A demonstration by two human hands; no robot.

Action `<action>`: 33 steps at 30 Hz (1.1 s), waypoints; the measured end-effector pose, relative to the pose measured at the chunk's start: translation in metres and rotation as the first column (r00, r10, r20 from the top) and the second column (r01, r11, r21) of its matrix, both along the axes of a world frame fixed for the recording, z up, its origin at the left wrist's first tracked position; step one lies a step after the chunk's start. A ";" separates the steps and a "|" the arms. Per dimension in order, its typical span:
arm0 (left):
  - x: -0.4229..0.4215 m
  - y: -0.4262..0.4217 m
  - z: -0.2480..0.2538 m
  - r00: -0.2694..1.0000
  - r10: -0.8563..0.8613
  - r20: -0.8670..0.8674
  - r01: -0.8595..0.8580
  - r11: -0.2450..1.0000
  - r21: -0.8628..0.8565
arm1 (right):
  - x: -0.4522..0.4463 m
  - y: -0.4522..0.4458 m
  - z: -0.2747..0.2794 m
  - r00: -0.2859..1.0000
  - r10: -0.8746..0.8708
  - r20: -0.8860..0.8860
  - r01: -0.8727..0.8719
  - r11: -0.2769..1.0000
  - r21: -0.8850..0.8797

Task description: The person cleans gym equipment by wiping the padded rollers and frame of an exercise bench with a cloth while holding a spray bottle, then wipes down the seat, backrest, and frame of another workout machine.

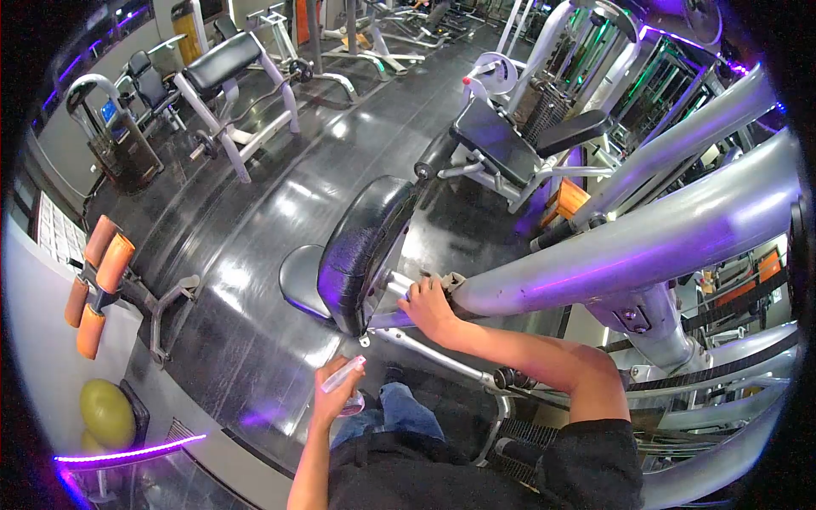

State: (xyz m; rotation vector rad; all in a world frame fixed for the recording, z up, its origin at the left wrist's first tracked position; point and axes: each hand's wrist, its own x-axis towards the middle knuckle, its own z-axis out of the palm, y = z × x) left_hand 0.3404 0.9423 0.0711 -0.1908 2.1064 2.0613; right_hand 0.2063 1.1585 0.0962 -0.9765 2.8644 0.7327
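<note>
My left hand (333, 396) is closed around what looks like a spray bottle (343, 375), with a whitish head and a clear body partly hidden by the fingers. Reaching forward, my right hand (429, 308) presses with bent fingers on the metal frame (397, 286) behind a black padded backrest (361, 242). A crumpled greyish-beige piece, apparently a cloth (453, 284), shows beside its knuckles. Most of that piece is hidden. The machine's round black seat (302, 279) lies beyond the backrest.
A thick silver tube (629, 242) slants across the right side, close to my right arm. Ahead stands another padded bench (497, 140). Orange foam rollers (110, 265) and a green exercise ball (108, 414) are at the left. A preacher curl bench (223, 64) stands farther back.
</note>
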 end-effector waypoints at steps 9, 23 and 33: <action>0.004 -0.001 0.010 1.000 0.010 -0.030 -0.011 0.999 -0.036 | 0.003 0.004 0.131 0.934 -0.327 0.144 0.292 0.931 0.218; 0.004 0.007 0.011 1.000 -0.007 -0.027 0.007 1.000 -0.010 | -0.012 -0.015 0.090 0.905 -0.425 0.012 0.408 0.876 0.260; 0.004 0.014 0.000 0.999 -0.018 -0.036 0.018 1.000 -0.020 | 0.037 0.020 0.111 0.923 -0.195 -0.331 0.200 0.980 -0.019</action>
